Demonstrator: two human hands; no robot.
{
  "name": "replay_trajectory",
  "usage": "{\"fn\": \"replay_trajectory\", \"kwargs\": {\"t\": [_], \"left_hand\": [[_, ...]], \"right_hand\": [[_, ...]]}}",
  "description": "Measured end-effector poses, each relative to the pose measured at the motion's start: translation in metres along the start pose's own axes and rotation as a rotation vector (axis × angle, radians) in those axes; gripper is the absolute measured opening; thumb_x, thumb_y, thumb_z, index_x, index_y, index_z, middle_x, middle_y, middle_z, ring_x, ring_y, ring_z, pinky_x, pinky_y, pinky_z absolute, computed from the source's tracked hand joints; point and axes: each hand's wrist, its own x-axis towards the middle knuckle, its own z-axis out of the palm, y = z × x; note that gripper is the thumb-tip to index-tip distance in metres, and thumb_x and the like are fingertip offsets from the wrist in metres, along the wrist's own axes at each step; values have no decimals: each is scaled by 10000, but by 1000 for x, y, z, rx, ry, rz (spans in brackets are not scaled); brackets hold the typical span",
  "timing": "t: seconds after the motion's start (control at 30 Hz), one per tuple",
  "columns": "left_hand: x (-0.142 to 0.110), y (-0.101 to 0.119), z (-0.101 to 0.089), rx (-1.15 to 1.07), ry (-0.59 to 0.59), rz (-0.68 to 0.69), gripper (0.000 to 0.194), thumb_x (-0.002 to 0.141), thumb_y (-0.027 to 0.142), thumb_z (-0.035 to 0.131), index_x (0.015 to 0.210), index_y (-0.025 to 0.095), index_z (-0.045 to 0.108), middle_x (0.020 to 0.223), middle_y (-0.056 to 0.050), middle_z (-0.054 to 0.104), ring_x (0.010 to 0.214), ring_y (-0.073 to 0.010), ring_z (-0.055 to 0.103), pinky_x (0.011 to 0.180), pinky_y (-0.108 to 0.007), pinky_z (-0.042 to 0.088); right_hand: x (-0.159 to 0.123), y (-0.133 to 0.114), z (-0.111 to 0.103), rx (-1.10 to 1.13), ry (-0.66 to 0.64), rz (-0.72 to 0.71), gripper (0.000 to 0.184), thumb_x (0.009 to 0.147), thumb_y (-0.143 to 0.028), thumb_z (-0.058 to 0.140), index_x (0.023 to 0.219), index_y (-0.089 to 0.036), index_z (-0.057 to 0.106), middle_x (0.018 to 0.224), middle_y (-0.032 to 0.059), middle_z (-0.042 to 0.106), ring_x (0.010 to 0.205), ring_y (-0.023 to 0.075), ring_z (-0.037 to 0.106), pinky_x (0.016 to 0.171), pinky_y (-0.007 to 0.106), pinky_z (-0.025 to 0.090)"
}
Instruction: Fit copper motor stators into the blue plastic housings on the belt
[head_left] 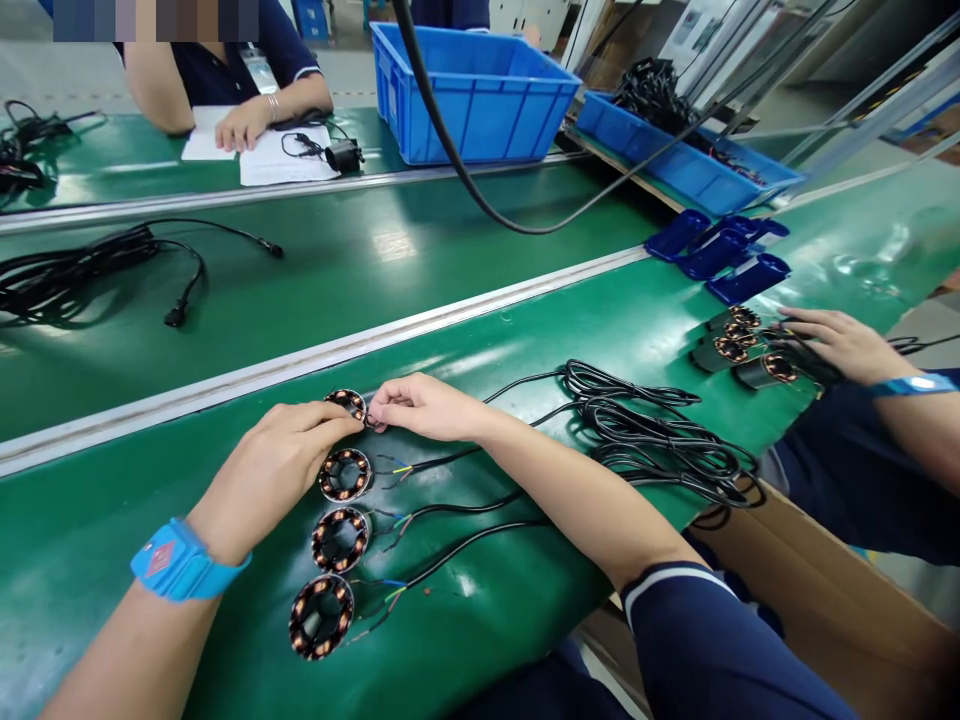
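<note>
Several ring-shaped motor stators with copper windings stand in a column on the green bench. My left hand [281, 460] grips the farthest stator [348, 402] by its near side, fingers closed. At that stator's right rim, my right hand [420, 408] pinches its thin wires, which the fingers mostly hide. Closer to me are a second stator [346, 475], a third stator [341, 540] and the nearest stator [321, 616]. Beside these three, black cables end in thin coloured wires [397, 520]. The cables run right, under my right forearm, to coiled bundles [645, 430].
A co-worker's hand [844, 340] rests by more stators [731, 345] at the right, near blue plastic shells [720, 250]. Across the bench are a blue crate [480, 110], a blue tray [675, 160], black cables [82, 265] and another person's hand [246, 125]. A black cable [480, 195] hangs overhead.
</note>
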Motion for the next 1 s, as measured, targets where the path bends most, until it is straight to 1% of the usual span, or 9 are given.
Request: {"fn": "replay_trajectory", "kwargs": {"t": [0.1,0.2,0.3,0.37,0.47,0.57,0.67,0.83,1.0], "left_hand": [[1,-6,-2,-53,-35,48,381,1017,243,390,1183,249,733,1211,-71,732,1034,-247,698,858,-397,554],[2,-10,-4,-97,-71,36,371,1005,242,415,1208,293,722,1249,-48,714,1058,-238,686,896,-401,540],[0,-10,-7,-114,-116,-1,390,998,226,413,1238,330,702,1272,-38,692,1040,-225,680,850,-381,523],[-2,-7,-10,-123,-166,-17,420,984,191,408,1250,345,695,1276,-33,685,1027,-212,678,817,-358,505],[-4,-1,-13,-131,-194,-33,463,956,133,406,1239,346,704,1265,-33,690,1049,-198,673,834,-342,494],[-4,3,-15,-140,-173,-29,474,938,100,394,1195,312,731,1220,-42,716,1065,-197,681,882,-348,506],[-4,4,-15,-134,-170,-23,470,936,92,388,1173,292,741,1195,-44,732,1053,-193,695,891,-351,512],[-4,6,-17,-101,-206,-76,449,958,88,413,1218,292,717,1244,-35,728,1078,-190,701,838,-349,487],[-3,22,-22,-136,-229,-205,402,952,64,486,1191,277,730,1215,-26,740,1088,-194,704,855,-358,483]], "right_hand": [[2,0,5,262,58,30,130,976,-154,595,855,-140,641,841,9,696,838,115,640,887,259,471],[5,-8,9,433,155,158,194,1011,-131,518,837,-147,602,738,-12,659,729,96,613,795,226,460],[7,-12,10,470,166,337,223,1037,-134,449,850,-158,568,631,-23,627,619,94,585,661,203,399],[7,-11,11,447,148,375,220,1037,-136,443,851,-161,557,595,-24,620,592,97,583,625,196,369],[4,-6,12,419,129,327,205,1039,-162,464,854,-164,552,590,-27,620,599,104,595,639,198,399],[2,-1,15,378,93,205,182,1040,-175,482,872,-168,548,642,-19,647,640,110,617,704,217,457],[3,3,18,335,96,116,164,1048,-201,478,900,-173,542,667,-22,654,641,109,615,720,224,466],[4,9,18,300,194,181,162,1036,-282,513,940,-167,575,671,-16,655,671,111,639,673,209,423],[-5,9,8,283,93,183,340,955,-480,608,968,-140,619,754,51,718,592,110,560,563,224,346]]}}
